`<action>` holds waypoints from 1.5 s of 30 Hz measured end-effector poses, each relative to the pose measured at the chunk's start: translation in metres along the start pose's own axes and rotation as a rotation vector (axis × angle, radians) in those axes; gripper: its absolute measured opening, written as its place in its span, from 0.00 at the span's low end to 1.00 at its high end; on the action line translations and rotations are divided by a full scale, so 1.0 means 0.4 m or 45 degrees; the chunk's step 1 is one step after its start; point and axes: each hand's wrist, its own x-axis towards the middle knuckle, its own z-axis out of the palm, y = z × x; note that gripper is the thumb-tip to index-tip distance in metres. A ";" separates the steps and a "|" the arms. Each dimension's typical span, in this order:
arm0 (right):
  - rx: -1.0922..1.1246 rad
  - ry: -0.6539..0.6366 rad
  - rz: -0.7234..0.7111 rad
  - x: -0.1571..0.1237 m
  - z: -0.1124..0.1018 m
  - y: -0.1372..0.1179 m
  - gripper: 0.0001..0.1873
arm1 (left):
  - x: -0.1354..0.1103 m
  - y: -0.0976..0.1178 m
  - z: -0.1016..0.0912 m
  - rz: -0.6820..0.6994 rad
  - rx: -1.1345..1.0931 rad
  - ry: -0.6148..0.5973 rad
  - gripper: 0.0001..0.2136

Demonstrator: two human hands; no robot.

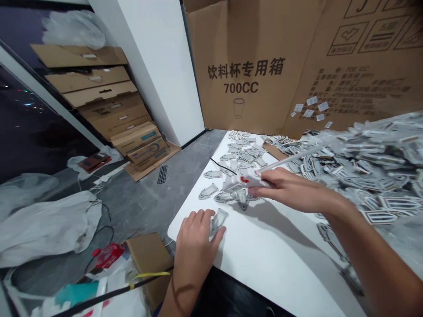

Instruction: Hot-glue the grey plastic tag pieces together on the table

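Observation:
My left hand (194, 237) is at the near left edge of the white table, its thumb and fingers closed around a small grey flat cut-out piece (218, 220) with a shiny clear part. My right hand (287, 187) grips a white glue gun (246, 179) with a red mark. A long translucent glue stick (291, 159) runs back from it, and a black cord trails off its left side. The gun's front end is just above several similar grey cut-outs (228, 197) on the table. My right fingers partly hide the gun's body.
More grey cut-outs (246, 156) lie in rows towards the table's (261, 251) far end. A large heap of grey-white pieces (370, 171) fills the right side. Behind stands a big cardboard box (257, 105). Stacked cartons (112, 105), plastic bags and a red bottle (110, 255) are on the left.

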 end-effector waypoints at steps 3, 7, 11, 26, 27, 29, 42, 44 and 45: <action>0.037 -0.092 -0.042 0.005 0.008 -0.005 0.26 | -0.012 0.009 0.002 -0.047 0.050 -0.053 0.13; 0.051 -0.159 -0.117 0.011 0.024 -0.006 0.23 | -0.017 0.014 -0.006 -0.033 -0.019 -0.143 0.12; 0.041 -0.256 -0.132 0.019 0.041 -0.008 0.22 | -0.013 0.014 0.001 -0.044 -0.070 -0.185 0.11; -0.064 -0.273 -0.127 0.039 0.085 -0.010 0.26 | -0.019 0.028 0.020 -0.036 -0.036 -0.198 0.14; -0.072 -0.267 -0.123 0.040 0.086 -0.010 0.24 | -0.019 0.028 0.021 -0.035 -0.035 -0.199 0.14; -0.079 -0.262 -0.124 0.040 0.087 -0.012 0.23 | -0.018 0.028 0.023 -0.037 -0.029 -0.197 0.14; -0.168 -0.237 -0.056 0.037 0.094 -0.023 0.22 | -0.021 0.030 0.023 -0.023 0.003 -0.198 0.15; -0.156 -0.242 -0.070 0.038 0.096 -0.022 0.22 | -0.021 0.029 0.026 -0.014 0.010 -0.184 0.14; -0.150 -0.243 -0.077 0.038 0.098 -0.021 0.22 | -0.022 0.029 0.028 -0.010 0.013 -0.174 0.14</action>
